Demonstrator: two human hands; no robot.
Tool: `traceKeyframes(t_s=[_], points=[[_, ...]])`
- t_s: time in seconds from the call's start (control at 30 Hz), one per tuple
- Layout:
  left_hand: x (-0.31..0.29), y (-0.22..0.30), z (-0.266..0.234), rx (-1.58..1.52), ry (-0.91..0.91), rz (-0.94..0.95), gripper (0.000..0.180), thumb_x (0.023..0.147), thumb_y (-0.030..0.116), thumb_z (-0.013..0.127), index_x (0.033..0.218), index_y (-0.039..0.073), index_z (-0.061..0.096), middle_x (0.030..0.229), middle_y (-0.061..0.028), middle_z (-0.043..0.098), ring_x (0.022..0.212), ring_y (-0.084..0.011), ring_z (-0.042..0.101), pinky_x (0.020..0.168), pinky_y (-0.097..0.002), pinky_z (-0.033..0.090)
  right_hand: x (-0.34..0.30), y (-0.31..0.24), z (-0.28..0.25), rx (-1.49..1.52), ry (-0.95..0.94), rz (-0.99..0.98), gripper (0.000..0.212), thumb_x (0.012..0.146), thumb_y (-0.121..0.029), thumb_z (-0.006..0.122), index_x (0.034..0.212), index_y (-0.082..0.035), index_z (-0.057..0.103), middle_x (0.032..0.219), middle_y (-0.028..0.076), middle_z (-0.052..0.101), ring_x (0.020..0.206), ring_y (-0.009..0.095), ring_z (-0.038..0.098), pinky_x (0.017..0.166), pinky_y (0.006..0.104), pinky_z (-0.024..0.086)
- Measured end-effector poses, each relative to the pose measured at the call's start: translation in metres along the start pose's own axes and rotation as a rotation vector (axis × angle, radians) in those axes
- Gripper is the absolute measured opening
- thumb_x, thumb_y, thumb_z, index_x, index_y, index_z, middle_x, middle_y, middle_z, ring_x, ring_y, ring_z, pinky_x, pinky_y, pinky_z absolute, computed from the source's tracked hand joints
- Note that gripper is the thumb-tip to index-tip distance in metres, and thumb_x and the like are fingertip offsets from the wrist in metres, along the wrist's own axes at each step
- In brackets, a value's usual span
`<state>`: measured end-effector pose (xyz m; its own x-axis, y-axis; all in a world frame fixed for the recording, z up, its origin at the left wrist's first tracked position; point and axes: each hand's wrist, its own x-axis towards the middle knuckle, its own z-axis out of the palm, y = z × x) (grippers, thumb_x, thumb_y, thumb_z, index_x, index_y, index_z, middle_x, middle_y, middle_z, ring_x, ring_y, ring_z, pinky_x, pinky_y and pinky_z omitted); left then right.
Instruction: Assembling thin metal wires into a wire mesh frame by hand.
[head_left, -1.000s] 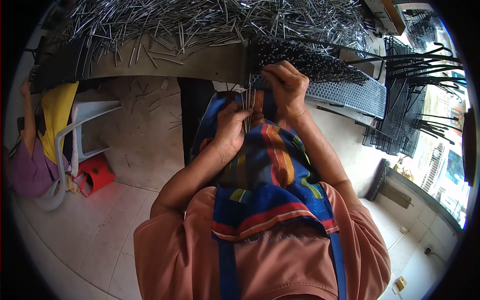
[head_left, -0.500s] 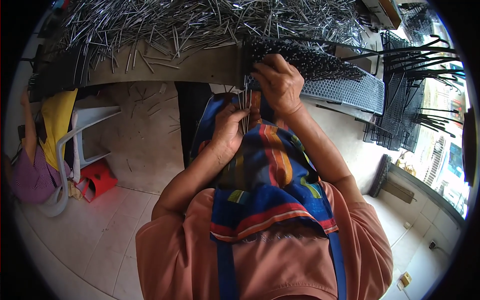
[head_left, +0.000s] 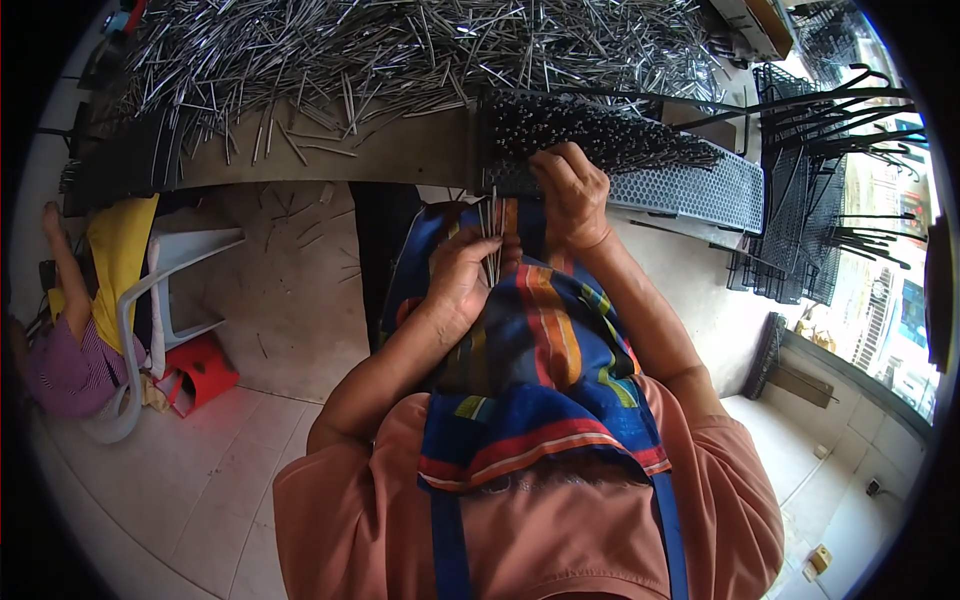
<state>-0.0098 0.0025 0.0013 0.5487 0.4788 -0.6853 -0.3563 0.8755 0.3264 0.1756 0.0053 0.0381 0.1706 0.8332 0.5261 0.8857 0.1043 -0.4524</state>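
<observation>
My left hand (head_left: 462,272) is closed round a small bundle of thin metal rods (head_left: 490,222), held upright-looking in front of my striped apron. My right hand (head_left: 576,198) is at the near edge of a perforated tray (head_left: 690,196), its fingers pinched together. Whatever lies between those fingertips is hidden or too small to make out. Many dark rods (head_left: 610,132) stand packed in the tray's holes along its far and left part, while bare holes show along the near right side.
A large heap of loose metal rods (head_left: 420,50) covers the back of the bench (head_left: 400,150). Black wire racks with hooked bars (head_left: 800,200) stand at the right. To the left are a grey plastic chair (head_left: 180,262), a red container (head_left: 202,374) and another person's arm (head_left: 68,265).
My right hand has shifted a little to the right along the tray. The left hand still grips its rods. The whole view has tilted slightly, so the bench sits lower.
</observation>
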Motion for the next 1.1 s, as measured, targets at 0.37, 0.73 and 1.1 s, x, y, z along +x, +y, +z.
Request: traceKeyframes(t_s=[0.37, 0.73, 1.1], points=[[0.004, 0.001, -0.001, 0.055, -0.053, -0.014, 0.014, 0.09, 0.003, 0.056, 0.104, 0.005, 0.061, 0.097, -0.0118, 0.069, 0.083, -0.0203, 0.068, 0.073, -0.0322, 0.055, 0.026, -0.004, -0.006, -0.067, -0.198, -0.143, 0.012, 0.074, -0.01, 0.075, 0.086, -0.008, 0.07, 0.076, 0.008, 0.059, 0.063, 0.028, 0.062, 0.056, 0.0351, 0.05], [0.003, -0.003, 0.012, 0.063, -0.145, 0.012, 0.016, 0.09, -0.002, 0.057, 0.103, -0.001, 0.065, 0.098, -0.0161, 0.07, 0.086, -0.0255, 0.07, 0.08, -0.0362, 0.058, -0.027, -0.007, -0.008, 0.942, -0.379, 0.958, 0.008, 0.078, -0.005, 0.071, 0.082, 0.002, 0.069, 0.068, 0.002, 0.064, 0.057, 0.008, 0.055, 0.052, 0.0238, 0.044], [0.004, -0.002, 0.004, 0.133, 0.009, 0.066, 0.016, 0.093, 0.008, 0.058, 0.105, 0.003, 0.066, 0.092, -0.0128, 0.071, 0.082, -0.0224, 0.071, 0.07, -0.0307, 0.058, -0.017, -0.011, -0.019, 0.814, 0.03, 0.786, 0.003, 0.086, -0.001, 0.067, 0.084, -0.002, 0.068, 0.066, -0.004, 0.058, 0.055, 0.002, 0.045, 0.049, 0.0177, 0.034]])
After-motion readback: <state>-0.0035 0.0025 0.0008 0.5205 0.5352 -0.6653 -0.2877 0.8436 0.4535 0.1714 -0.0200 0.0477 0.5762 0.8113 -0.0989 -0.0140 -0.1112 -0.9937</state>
